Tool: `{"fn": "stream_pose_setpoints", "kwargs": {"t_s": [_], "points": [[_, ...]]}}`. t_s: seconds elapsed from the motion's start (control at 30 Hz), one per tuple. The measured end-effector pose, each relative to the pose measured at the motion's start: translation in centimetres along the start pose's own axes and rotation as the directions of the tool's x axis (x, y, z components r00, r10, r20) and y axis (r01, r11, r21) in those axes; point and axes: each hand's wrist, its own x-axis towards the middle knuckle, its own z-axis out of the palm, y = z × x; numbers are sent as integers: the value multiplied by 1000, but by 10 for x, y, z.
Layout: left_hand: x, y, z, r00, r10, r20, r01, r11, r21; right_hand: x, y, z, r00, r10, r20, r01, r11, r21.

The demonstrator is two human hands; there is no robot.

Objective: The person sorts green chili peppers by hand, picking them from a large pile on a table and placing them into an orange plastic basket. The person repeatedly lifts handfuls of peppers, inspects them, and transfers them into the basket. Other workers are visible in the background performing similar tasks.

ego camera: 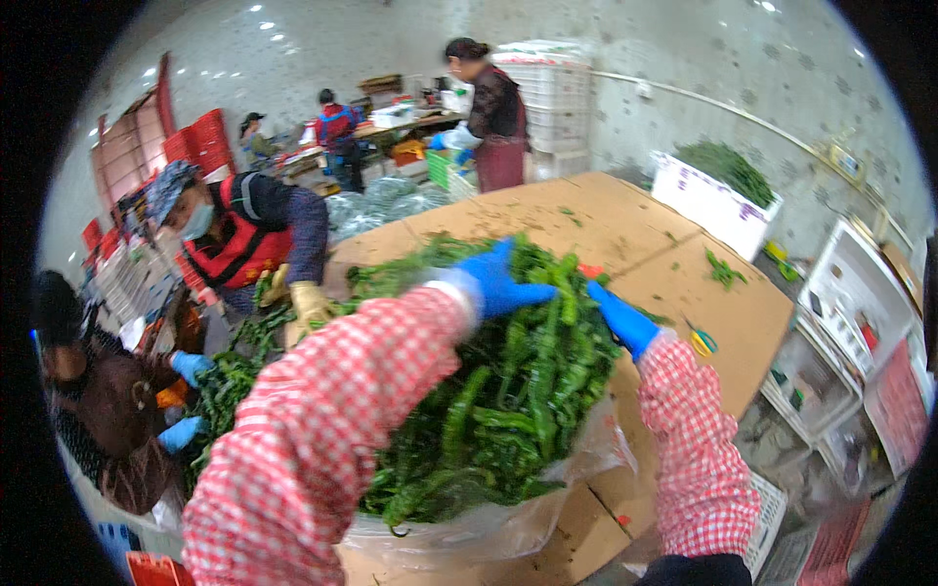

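A big heap of long green peppers [506, 417] lies in front of me in a clear plastic bag [476, 538], on a cardboard-covered table [623, 205]. My left hand [502, 282], in a blue glove, spreads its fingers over the heap's far side. Its lower fingers point towards a bright green pepper [568, 293]. Against the heap's right side rests my right hand [623, 319], also blue-gloved, with its fingers stretched out. Part of that hand is turned away from view. Red-and-white checked sleeves cover both forearms.
Yellow-and-teal-handled scissors [702, 341] lie right of my right hand. A masked person [242, 242] and another worker [110, 410] handle greens on the left. At the far right stand a white box of greens [718, 201] and a shelf [813, 373]. Stacked white crates [549, 102] stand behind.
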Motion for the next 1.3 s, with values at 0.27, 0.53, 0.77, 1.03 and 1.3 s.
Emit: {"fn": "stream_pose_setpoints", "kwargs": {"t_s": [0.27,0.53,0.77,1.03,1.3], "points": [[6,-22,18,998,39,49,-24,964,-267,-1,4,33,994,-40,-98,70,941,332],[1,-40,18,987,131,98,-68,873,-484,-12,-49,55,996,-88,-32,93,864,494],[1,-46,15,992,116,55,-72,855,-514,3,-60,54,973,-232,-13,193,775,602],[-27,-46,-42,939,197,-283,-344,507,-790,20,-150,73,937,-350,-19,292,750,594],[-104,-92,-147,829,12,-560,-523,375,-766,45,-285,141,793,-561,239,461,808,367]]}}
